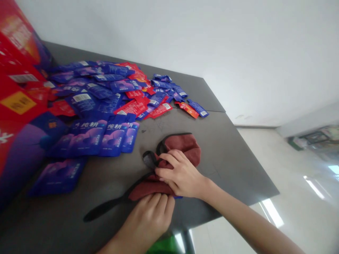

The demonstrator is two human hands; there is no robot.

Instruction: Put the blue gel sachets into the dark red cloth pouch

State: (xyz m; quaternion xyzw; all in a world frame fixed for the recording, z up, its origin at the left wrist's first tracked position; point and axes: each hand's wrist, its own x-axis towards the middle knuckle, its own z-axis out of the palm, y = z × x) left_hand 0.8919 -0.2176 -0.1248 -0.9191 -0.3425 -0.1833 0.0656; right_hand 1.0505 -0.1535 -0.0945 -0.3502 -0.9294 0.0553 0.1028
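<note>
A reddish-brown cloth piece with black edging lies bunched on the grey table, its exact kind unclear. From its near-left end a dark strap stretches out over the tabletop, and a black loop stands up at its left side. My left hand is closed on the near edge of the cloth, knuckles up. Coming in from the right, my right hand pinches the middle of the cloth with bent fingers. A sliver of something blue shows beneath my hands, mostly hidden.
Blue and red pouches lie heaped along the wall, with several blue packets overlapping nearer me. One blue packet lies apart at the left. Large red-and-purple packages fill the left edge. The table's right edge borders a shiny floor.
</note>
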